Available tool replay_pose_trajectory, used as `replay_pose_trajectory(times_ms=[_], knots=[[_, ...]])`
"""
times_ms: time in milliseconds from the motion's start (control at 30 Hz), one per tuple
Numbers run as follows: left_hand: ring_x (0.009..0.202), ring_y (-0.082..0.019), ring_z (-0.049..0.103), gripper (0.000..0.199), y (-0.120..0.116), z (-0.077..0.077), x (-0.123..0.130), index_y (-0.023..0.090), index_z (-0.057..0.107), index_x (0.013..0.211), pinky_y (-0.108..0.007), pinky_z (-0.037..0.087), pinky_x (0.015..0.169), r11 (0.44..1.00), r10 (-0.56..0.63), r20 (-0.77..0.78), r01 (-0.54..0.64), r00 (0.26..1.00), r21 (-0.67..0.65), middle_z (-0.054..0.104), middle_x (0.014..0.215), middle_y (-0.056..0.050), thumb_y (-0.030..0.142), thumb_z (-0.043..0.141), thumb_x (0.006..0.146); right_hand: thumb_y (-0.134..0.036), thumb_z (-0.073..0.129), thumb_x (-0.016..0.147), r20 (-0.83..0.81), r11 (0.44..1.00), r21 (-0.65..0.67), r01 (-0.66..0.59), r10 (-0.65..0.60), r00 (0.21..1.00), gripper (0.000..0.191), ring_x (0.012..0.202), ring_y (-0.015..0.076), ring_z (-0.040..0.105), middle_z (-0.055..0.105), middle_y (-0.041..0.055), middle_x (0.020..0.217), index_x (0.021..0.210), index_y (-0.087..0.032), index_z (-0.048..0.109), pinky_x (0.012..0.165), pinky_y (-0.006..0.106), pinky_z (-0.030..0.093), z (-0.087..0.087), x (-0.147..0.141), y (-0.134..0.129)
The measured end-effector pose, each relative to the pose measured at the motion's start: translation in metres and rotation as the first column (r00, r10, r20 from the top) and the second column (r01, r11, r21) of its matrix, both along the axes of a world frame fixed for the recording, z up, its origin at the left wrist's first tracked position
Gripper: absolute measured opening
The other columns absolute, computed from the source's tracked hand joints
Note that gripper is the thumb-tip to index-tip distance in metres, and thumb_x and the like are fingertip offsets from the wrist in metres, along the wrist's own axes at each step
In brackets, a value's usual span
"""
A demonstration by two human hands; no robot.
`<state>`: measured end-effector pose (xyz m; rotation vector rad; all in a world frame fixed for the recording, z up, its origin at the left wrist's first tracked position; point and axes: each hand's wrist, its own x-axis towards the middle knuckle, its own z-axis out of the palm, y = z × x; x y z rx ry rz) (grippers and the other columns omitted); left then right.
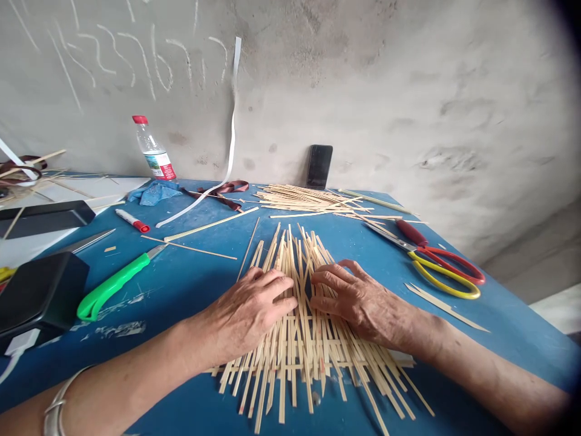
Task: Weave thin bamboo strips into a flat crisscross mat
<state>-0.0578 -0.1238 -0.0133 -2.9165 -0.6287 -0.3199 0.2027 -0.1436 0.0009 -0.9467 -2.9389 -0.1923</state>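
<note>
Many pale bamboo strips [282, 387] lie fanned out on the blue table, crossed by several sideways strips near the front. My left hand [254, 306] rests on the left part of the fan, its fingers bent and slightly apart over the strips. On the right part lies my right hand [351, 297], palm down with its fingers spread across the strips. A narrow gap separates the two hands, and strips run between them. The undersides of both palms are hidden.
Behind the fan lie a strip pile [304, 198] and a phone [319, 166] against the wall. Scissors [442, 266] are at the right. At the left are a green-handled knife [113, 286], black box [43, 297], marker [132, 220], blue cloth [154, 192] and bottle [154, 151].
</note>
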Motion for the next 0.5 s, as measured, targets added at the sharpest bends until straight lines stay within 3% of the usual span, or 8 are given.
replay_pose_trajectory(times_ms=[133, 300, 500], knots=[[0.118, -0.025, 0.050, 0.033, -0.0028, 0.0018, -0.0004, 0.021, 0.060, 0.120, -0.043, 0.043, 0.091, 1.000, 0.008, -0.013, -0.008, 1.000, -0.001, 0.056, 0.127, -0.009, 0.007, 0.045, 0.094, -0.019, 0.045, 0.097, -0.022, 1.000, 0.000, -0.014, 0.014, 1.000, 0.038, 0.125, 0.0288, 0.041, 0.051, 0.0103, 0.132, 0.133, -0.030, 0.053, 0.102, 0.049, 0.032, -0.0015, -0.0007, 0.0018], [0.120, -0.025, 0.049, 0.036, -0.0041, 0.0039, 0.0011, 0.022, 0.059, 0.121, -0.043, 0.043, 0.092, 0.999, 0.035, -0.041, -0.036, 0.999, -0.016, 0.055, 0.128, -0.009, 0.004, 0.046, 0.092, -0.018, 0.045, 0.097, 0.026, 1.000, -0.025, 0.014, -0.013, 1.000, 0.038, 0.122, 0.0283, 0.043, 0.050, 0.0110, 0.132, 0.133, -0.029, 0.052, 0.101, 0.049, 0.033, -0.0008, -0.0028, 0.0009], [0.119, -0.026, 0.051, 0.029, -0.0064, 0.0090, 0.0035, 0.019, 0.062, 0.111, -0.047, 0.040, 0.094, 0.999, 0.038, -0.054, -0.037, 0.998, 0.020, 0.057, 0.127, -0.010, 0.007, 0.044, 0.093, -0.020, 0.042, 0.099, 0.033, 1.000, 0.010, 0.027, -0.027, 0.999, 0.025, 0.113, 0.0254, 0.047, 0.055, 0.0112, 0.118, 0.116, -0.025, 0.060, 0.098, 0.048, 0.034, 0.0013, -0.0066, -0.0006]])
